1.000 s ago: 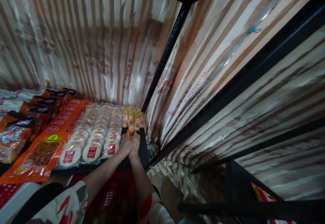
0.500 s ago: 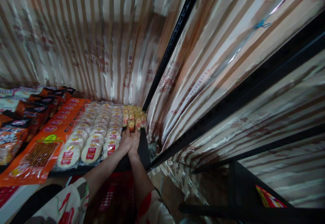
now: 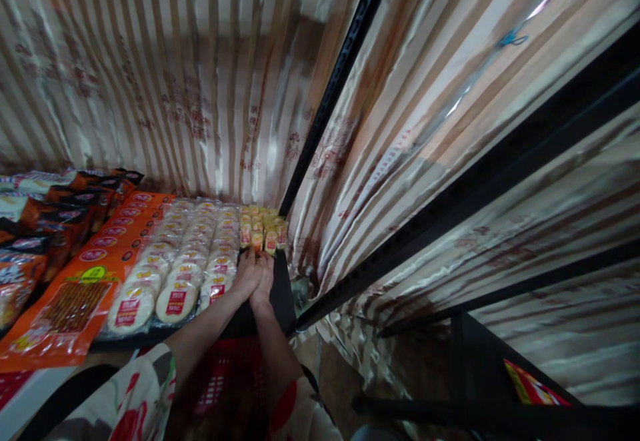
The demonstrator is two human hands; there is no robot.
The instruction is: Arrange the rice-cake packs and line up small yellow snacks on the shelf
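Note:
My left hand point(image 3: 248, 274) and my right hand point(image 3: 263, 277) are side by side, touching, over the right end of a dark shelf point(image 3: 284, 294). Their fingers reach forward to the front of a block of small yellow packets point(image 3: 257, 238) with red labels, standing in short rows. The fingertips are at the foot of the front packets; whether they touch them is hard to see. I make out nothing held in either hand. Just left of my hands lie rows of round white cakes in clear wrappers point(image 3: 220, 271) with red labels.
Large orange snack bags point(image 3: 83, 294) and darker orange-and-black bags point(image 3: 65, 221) fill the shelf's left. A black upright post point(image 3: 325, 104) rises behind the packets. Striped curtain point(image 3: 200, 94) hangs behind and right. A red basket point(image 3: 217, 381) is below; a red-yellow packet point(image 3: 533, 388) lies lower right.
My hands have drawn back slightly from the small packets. The front packet that jutted out between my hands now stands further back, more in line with its neighbours. The view has shifted slightly.

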